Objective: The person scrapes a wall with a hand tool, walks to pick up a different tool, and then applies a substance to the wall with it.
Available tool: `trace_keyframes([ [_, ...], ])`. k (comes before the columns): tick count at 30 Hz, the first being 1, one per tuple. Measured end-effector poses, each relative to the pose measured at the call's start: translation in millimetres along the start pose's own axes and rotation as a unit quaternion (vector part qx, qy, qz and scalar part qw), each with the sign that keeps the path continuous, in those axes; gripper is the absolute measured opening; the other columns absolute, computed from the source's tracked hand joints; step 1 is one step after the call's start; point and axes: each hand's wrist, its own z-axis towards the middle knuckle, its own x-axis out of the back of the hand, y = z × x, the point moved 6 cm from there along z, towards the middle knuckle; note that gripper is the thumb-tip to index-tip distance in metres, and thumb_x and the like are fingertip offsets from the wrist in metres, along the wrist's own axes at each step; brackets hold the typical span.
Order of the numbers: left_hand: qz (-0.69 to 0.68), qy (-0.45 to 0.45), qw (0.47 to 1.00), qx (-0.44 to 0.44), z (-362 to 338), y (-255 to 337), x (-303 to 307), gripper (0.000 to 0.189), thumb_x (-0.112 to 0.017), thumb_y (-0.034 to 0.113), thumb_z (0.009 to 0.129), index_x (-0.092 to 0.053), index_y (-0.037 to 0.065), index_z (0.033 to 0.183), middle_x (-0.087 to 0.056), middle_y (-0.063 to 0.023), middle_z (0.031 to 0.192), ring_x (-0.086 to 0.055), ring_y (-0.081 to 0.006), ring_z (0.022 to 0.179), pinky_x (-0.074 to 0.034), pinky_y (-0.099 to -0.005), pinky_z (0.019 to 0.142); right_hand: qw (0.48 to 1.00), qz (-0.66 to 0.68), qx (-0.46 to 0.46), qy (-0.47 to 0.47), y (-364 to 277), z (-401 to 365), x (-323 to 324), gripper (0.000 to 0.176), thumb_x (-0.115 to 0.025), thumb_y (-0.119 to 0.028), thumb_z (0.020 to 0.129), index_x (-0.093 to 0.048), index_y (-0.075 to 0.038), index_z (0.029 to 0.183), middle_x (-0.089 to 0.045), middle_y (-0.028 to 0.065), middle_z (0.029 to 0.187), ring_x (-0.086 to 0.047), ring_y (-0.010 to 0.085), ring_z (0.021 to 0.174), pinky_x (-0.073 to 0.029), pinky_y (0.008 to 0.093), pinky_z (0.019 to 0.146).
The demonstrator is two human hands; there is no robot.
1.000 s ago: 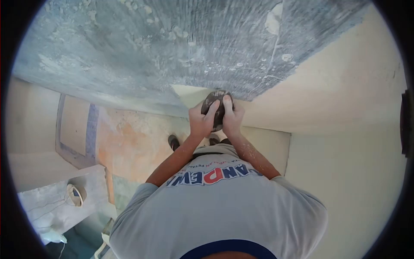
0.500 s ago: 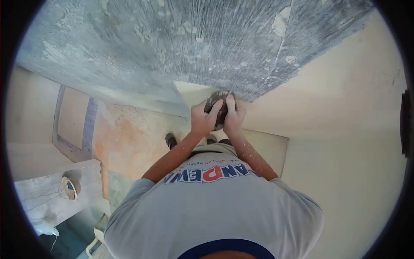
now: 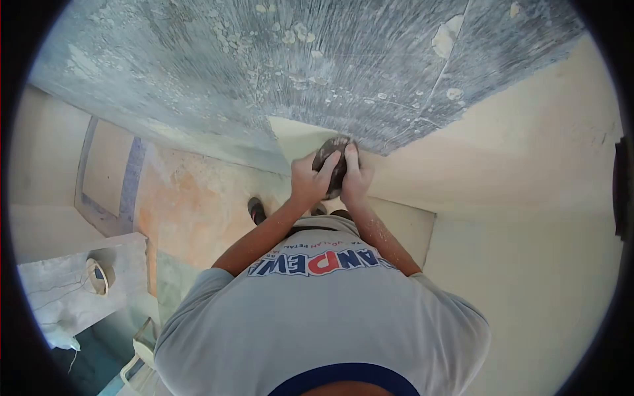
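Observation:
Both hands are wrapped round a dark brown, rounded pad smeared with pale dust; its exact kind does not show. My left hand grips its left side, thumb laid along the face. On the other side my right hand presses it, thumb pointing up near the top. The pad's upper end sits right at the lower edge of a streaked blue-grey wall surface dotted with pale flakes. Beside it runs a smooth cream wall surface. White dust coats my fingers and right forearm.
Below lies an orange-stained floor with my shoe on it. At left are a blue-bordered panel, a pale ledge carrying a round cream container, and a chair. A dark object stands at the right edge.
The view has shifted slightly, so the floor and left-hand items appear a little further left. Both hands keep their hold on the pad in nearly the same place.

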Motion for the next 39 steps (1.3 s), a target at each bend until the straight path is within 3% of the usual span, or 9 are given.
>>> trace_keyframes([
  [3,0.005,-0.004,1.000,0.004,-5.9,-12.7,-0.9,0.024,-0.069,0.018,0.090,-0.069,-0.005,0.096,-0.070,-0.0117,0.076,-0.061,-0.0086,0.071,-0.051,-0.0304,0.064,0.997,0.055,-0.043,-0.039,28.8,-6.1,3.0,0.028,-0.057,-0.022,0.100,-0.070,0.002,0.098,-0.067,0.0019,0.089,-0.059,0.0090,0.081,-0.049,0.0259,0.071],
  [15,0.017,0.009,1.000,-0.012,-2.3,-20.0,-1.1,0.023,-0.069,0.018,0.090,-0.068,-0.005,0.093,-0.069,-0.0165,0.074,-0.061,-0.0082,0.070,-0.051,-0.0312,0.062,0.999,-0.006,-0.030,0.024,20.0,-0.8,1.9,0.033,-0.061,-0.028,0.099,-0.069,0.001,0.085,-0.061,-0.0026,0.075,-0.051,0.0061,0.066,-0.042,0.0245,0.057],
  [17,0.011,0.008,1.000,-0.009,-2.0,-0.3,0.1,0.024,-0.069,0.018,0.090,-0.068,-0.006,0.093,-0.070,-0.0160,0.076,-0.062,-0.0090,0.071,-0.051,-0.0318,0.063,0.998,0.022,-0.005,-0.053,1.8,-0.1,-0.5,0.031,-0.060,-0.025,0.099,-0.069,0.002,0.087,-0.061,-0.0021,0.076,-0.052,0.0063,0.067,-0.043,0.0250,0.058],
  [23,-0.023,0.014,1.000,-0.014,-4.1,-19.3,-6.1,0.022,-0.068,0.015,0.092,-0.068,-0.006,0.096,-0.069,-0.0073,0.077,-0.057,-0.0069,0.072,-0.050,-0.0290,0.064,1.000,-0.007,-0.022,0.013,4.9,-2.4,0.7,0.029,-0.057,-0.022,0.100,-0.069,0.003,0.089,-0.063,-0.0009,0.076,-0.054,0.0067,0.068,-0.045,0.0252,0.060],
  [26,0.001,-0.005,1.000,0.004,-5.6,5.4,-4.5,0.021,-0.068,0.016,0.091,-0.069,-0.005,0.096,-0.071,-0.0137,0.078,-0.062,-0.0087,0.074,-0.052,-0.0316,0.066,0.997,0.019,-0.016,-0.067,-4.6,-2.0,4.7,0.029,-0.060,-0.024,0.098,-0.071,0.003,0.100,-0.068,0.0005,0.082,-0.059,0.0083,0.074,-0.049,0.0270,0.065],
  [28,0.012,0.003,1.000,0.006,-17.2,-28.3,-4.4,0.022,-0.068,0.016,0.091,-0.069,-0.005,0.096,-0.069,-0.0112,0.076,-0.059,-0.0080,0.072,-0.051,-0.0308,0.064,0.999,0.002,-0.035,0.015,25.3,-11.4,7.0,0.030,-0.059,-0.024,0.099,-0.070,0.003,0.094,-0.064,-0.0015,0.077,-0.055,0.0069,0.070,-0.046,0.0264,0.061],
  [33,0.012,0.000,1.000,-0.006,-9.7,-2.9,-5.0,0.023,-0.068,0.017,0.092,-0.068,-0.006,0.093,-0.066,-0.0076,0.072,-0.054,-0.0077,0.069,-0.049,-0.0302,0.063,0.997,0.054,-0.061,-0.020,-2.6,-9.8,2.6,0.027,-0.062,-0.022,0.097,-0.071,0.002,0.091,-0.063,-0.0032,0.075,-0.054,0.0059,0.069,-0.046,0.0264,0.061],
  [34,0.009,-0.008,1.000,0.011,-8.2,-0.1,-5.7,0.023,-0.068,0.016,0.091,-0.069,-0.006,0.098,-0.071,-0.0115,0.079,-0.063,-0.0091,0.075,-0.052,-0.0309,0.067,0.996,0.055,-0.065,-0.014,4.4,-11.4,5.7,0.027,-0.062,-0.022,0.097,-0.071,0.002,0.091,-0.063,-0.0032,0.075,-0.054,0.0059,0.069,-0.046,0.0264,0.061],
  [39,0.019,-0.008,1.000,-0.001,-11.8,-33.4,-7.7,0.021,-0.069,0.015,0.091,-0.070,-0.005,0.097,-0.071,-0.0113,0.078,-0.063,-0.0088,0.074,-0.052,-0.0306,0.066,0.999,0.015,-0.037,0.011,12.0,-8.7,7.3,0.028,-0.062,-0.023,0.097,-0.071,0.003,0.090,-0.064,-0.0009,0.073,-0.055,0.0060,0.069,-0.046,0.0270,0.061],
])
